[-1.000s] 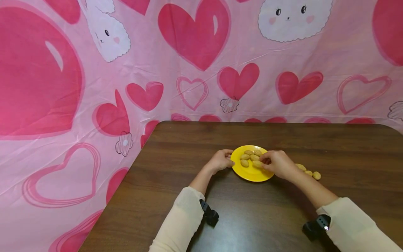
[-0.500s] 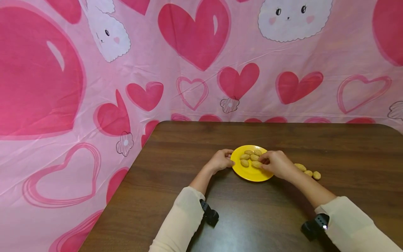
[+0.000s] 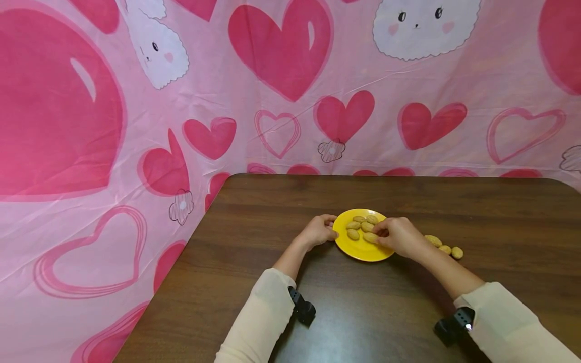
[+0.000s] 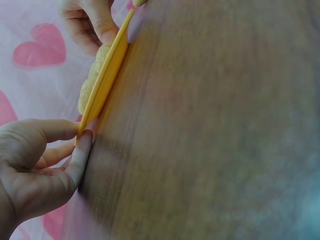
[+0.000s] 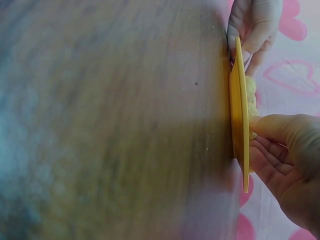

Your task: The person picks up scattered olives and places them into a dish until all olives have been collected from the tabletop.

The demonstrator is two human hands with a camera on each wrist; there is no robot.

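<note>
A yellow plate [image 3: 363, 252] lies on the dark wooden table and carries several tan, oval, rough-skinned nuts [image 3: 353, 235]. At the plate's left edge, my left hand [image 3: 317, 232] pinches the rim between thumb and fingers, as the left wrist view also shows. My right hand [image 3: 401, 236] reaches over the right side, thumb and fingertips at the end of the nearest nut [image 3: 369, 237], which lies low on the plate. In the right wrist view the right thumb [image 5: 272, 127] touches the nut, while the other fingers curl close above the plate's rim.
Several more nuts [image 3: 445, 249] lie in a row on the table [image 3: 272, 201], just behind the right wrist. A pink heart-patterned cloth [image 3: 272, 75] hangs behind and to the left of the table. Each forearm wears a black camera [image 3: 303, 308] on a strap.
The nut at my right fingertips has come down slightly and now lies flatter on the plate. My left hand and the plate have stayed in place.
</note>
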